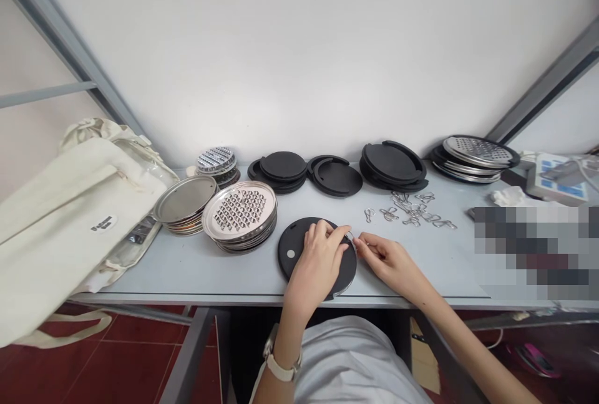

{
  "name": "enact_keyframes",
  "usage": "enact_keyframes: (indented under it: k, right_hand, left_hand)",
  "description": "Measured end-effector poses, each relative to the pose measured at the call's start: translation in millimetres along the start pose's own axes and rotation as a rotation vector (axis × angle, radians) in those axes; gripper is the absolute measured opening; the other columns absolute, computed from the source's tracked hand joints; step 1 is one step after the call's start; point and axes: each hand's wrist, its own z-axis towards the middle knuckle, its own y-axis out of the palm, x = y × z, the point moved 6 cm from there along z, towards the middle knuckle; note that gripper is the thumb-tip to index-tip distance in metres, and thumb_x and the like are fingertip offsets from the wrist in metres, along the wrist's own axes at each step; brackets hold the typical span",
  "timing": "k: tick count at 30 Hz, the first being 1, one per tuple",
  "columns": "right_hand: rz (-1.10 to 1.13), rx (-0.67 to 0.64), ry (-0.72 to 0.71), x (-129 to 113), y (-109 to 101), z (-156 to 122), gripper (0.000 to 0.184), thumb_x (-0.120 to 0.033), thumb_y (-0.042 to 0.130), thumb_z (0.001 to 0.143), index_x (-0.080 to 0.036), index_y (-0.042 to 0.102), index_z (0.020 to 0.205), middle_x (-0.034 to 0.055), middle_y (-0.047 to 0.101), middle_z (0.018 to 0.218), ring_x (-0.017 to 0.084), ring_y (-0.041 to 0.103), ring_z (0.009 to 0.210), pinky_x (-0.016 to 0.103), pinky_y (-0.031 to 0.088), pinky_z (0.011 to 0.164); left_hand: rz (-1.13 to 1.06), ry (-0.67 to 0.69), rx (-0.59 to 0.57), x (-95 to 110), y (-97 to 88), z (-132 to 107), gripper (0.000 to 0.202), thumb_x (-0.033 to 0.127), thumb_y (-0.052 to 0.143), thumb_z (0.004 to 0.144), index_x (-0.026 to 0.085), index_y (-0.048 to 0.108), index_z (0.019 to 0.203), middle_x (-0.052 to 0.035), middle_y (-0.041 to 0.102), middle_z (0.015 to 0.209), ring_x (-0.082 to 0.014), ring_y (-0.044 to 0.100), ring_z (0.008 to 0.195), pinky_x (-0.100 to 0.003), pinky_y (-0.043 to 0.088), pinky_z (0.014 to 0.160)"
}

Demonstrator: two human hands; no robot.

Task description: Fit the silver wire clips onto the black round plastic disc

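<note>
- Grey table (437,274): spans mid-frame, pale wall behind.
- Cream canvas bag (51,204): left of frame, on the table's left end, strap hanging over the front edge.
- Black disc (344,272): lower centre, flat near the front edge, pale round spot on its left side.
- Right-hand grater stack (477,158): round metal and black plates, upper right of the table.
- Front grater stack (239,212): left of the disc, perforated plate on top; plain metal plates (186,201) just left of it.
- Black plate stacks (283,167): back row, centre.
- Left hand (322,251): palm down over the disc, fingers slightly spread and resting on it, grip on the clip can't be told.
- Right hand (386,260): thumb and index pinched on a metal clip (350,238) at the disc's right rim, other fingers curled.
- Loose wire clips (414,211): scattered right of centre.
</note>
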Motion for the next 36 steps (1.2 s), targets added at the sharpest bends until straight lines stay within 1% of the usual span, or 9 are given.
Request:
enact_keyframes:
  k: [4,9,13,21,28,36]
  right_hand:
    - [-0.021,-0.01,-0.013,-3.6,1.2,0.1,0.039,-0.044,0.036,0.096,-0.021,0.04,0.065,-0.0054,0.036,0.056,0.011,0.032,0.052,0.024,0.026,0.051]
    - [-0.025,-0.02,-0.015,-6.6,1.3,0.5,0.04,-0.044,0.036,0.096,-0.021,0.038,0.063,-0.0058,0.032,0.054,0.011,0.03,0.051,0.024,0.025,0.049]
    - [0.02,-0.017,-0.013,-6.6,1.2,0.1,0.039,-0.044,0.038,0.095,-0.021,0.036,0.064,-0.0058,0.032,0.056,0.011,0.03,0.051,0.024,0.026,0.049]
    - [0.06,-0.033,0.013,-5.7,1.5,-1.4,0.033,-0.045,0.039,0.095,-0.021,0.044,0.073,-0.0078,0.029,0.052,0.011,0.028,0.049,0.023,0.024,0.049]
    - [0.046,-0.004,-0.004,-5.5,0.8,-0.3,0.042,-0.047,0.04,0.094,-0.021,0.037,0.062,-0.0059,0.027,0.055,0.011,0.027,0.051,0.023,0.024,0.048]
    - [0.033,-0.027,-0.009,-5.6,1.7,-0.8,0.04,-0.045,0.039,0.095,-0.02,0.036,0.063,-0.0058,0.026,0.057,0.01,0.026,0.053,0.023,0.023,0.048]
  left_hand:
    - [-0.007,0.004,0.003,0.1,-0.3,-0.4,0.03,0.023,0.042,0.098,0.029,0.052,0.126,-0.0043,0.048,0.107,-0.0202,0.046,0.104,-0.038,0.042,0.096]
    - [-0.006,0.002,0.003,0.4,-1.0,-0.1,0.028,0.023,0.042,0.098,0.029,0.054,0.123,-0.0044,0.048,0.106,-0.0206,0.046,0.103,-0.038,0.043,0.095]
    - [-0.007,0.001,0.001,0.8,-0.9,-0.1,0.028,0.022,0.041,0.098,0.029,0.053,0.123,-0.0045,0.048,0.106,-0.0207,0.047,0.104,-0.038,0.043,0.095]
    - [-0.005,-0.003,0.003,0.2,-1.0,-0.2,0.028,0.021,0.042,0.098,0.029,0.052,0.123,-0.0044,0.048,0.106,-0.0203,0.047,0.104,-0.037,0.043,0.095]
    - [-0.001,-0.004,-0.004,0.3,-0.2,0.1,0.027,0.022,0.041,0.098,0.028,0.053,0.122,-0.0044,0.048,0.107,-0.0202,0.046,0.103,-0.037,0.042,0.095]
    - [0.014,0.007,-0.007,1.7,-1.0,0.5,0.028,0.022,0.04,0.098,0.028,0.053,0.122,-0.0045,0.047,0.105,-0.0207,0.047,0.102,-0.038,0.043,0.093]
